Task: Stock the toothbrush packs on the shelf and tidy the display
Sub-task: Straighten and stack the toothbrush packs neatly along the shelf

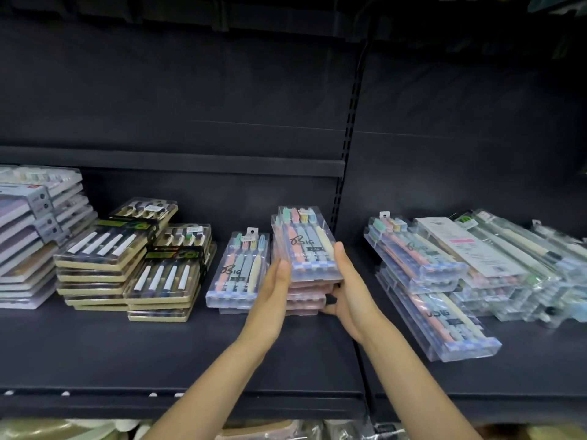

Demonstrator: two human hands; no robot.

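While both arms reach in from the bottom of the frame, the left hand (pixel 275 282) and right hand (pixel 344 282) clasp a stack of clear toothbrush packs (pixel 305 249) at the centre of the picture, on the dark shelf (pixel 190 350). The left hand lies against the stack's left side with its fingers fairly straight and pressed to the packs' near corner. The right hand wraps the stack's right side, thumb up along the top pack's edge and fingers curled under the lower packs. The top pack sits askew on the ones below and shows pastel brushes in green, pink, yellow and blue under a label reading "BIG".

Just to the left of the held stack lies a shorter pile of matching pastel packs (pixel 238 271), flat on the shelf, with a white hang tab at its far end. Farther left stand two piles of black-and-gold packs (pixel 133 258), and at the left edge of the frame a tall pile of flat lilac and grey boxes (pixel 28 236).

To the right of the hands, past the upright post (pixel 347 154), more pastel packs (pixel 416 252) lie in a loose, slanting heap, one of them (pixel 451 322) sliding toward the shelf's front edge. Beyond them, at the right edge, is a jumble of clear packs (pixel 521 268) with green and white brushes.
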